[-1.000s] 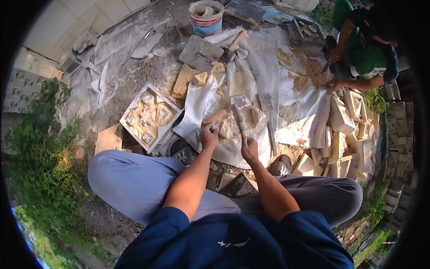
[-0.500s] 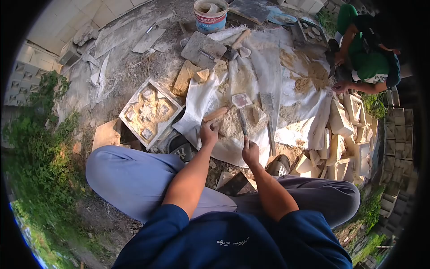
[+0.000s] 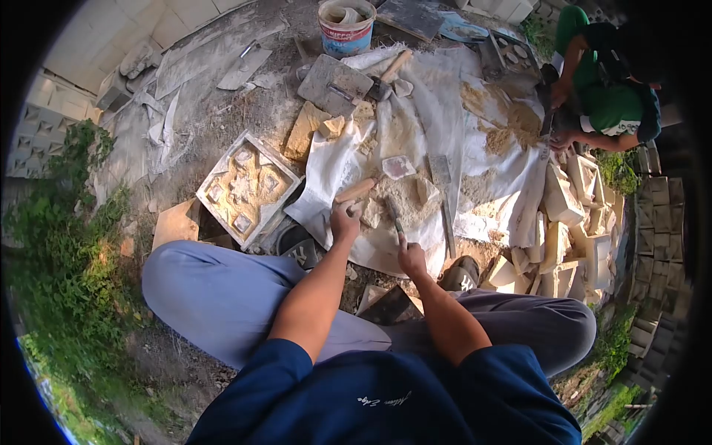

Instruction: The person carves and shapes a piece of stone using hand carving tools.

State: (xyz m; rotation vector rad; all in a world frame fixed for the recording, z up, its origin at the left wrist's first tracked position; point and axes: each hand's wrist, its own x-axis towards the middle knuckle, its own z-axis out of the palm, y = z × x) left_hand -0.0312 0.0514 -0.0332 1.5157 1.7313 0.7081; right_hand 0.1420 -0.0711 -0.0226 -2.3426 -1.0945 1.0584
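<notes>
My left hand (image 3: pixel 344 223) is closed, its fingertips against a pale, rough stone piece (image 3: pixel 371 213) that rests on the dusty white sheet (image 3: pixel 319 194). Just beyond those fingers lies a brown wooden handle (image 3: pixel 356 190). My right hand (image 3: pixel 412 259) grips a narrow, flat-bladed hand tool (image 3: pixel 395 215); its blade points away from me, beside the stone piece. Farther out are a small flat slab with a reddish face (image 3: pixel 399 167) and a pale wedge-shaped chunk (image 3: pixel 426 190). A long, thin metal strip (image 3: pixel 449 230) lies right of the tool.
On the left sits a square mould frame (image 3: pixel 248 189) with sandy relief inside. A hammer (image 3: pixel 381 87), grey slab (image 3: pixel 335 80) and paint bucket (image 3: pixel 347 30) are farther out. Pale blocks (image 3: pixel 565 196) are heaped at the right, near a co-worker in green (image 3: pixel 612 104) handling a tool.
My right hand has dropped slightly nearer to me, and the tool's tip has swung left toward the stone piece. My left hand stays nearly in place. The co-worker's hands have shifted slightly.
</notes>
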